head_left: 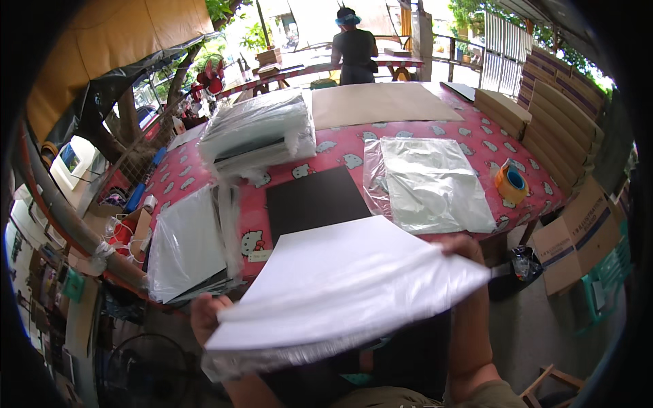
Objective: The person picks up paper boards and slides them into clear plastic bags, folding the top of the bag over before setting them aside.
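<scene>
Evidently light and springy, the white sheet (333, 268) bows above the near edge of the pink surface (340, 158), held between both hands. Clear plastic (299, 352) along its near side looks thin and slippery, so opposite edges seem the safest hold. The left hand's (206, 316) fingers pinch one edge; the right hand's (464, 247) are clamped on the other. Blur obscures whether plastic encloses the sheet, which hides part of a black board (316, 197).

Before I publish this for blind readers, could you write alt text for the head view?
A person's left hand and right hand hold a white sheet, clear plastic along its near edge, at a red patterned table. A black sheet and plastic-wrapped stacks lie there; beyond, another person is seen from behind.
</scene>
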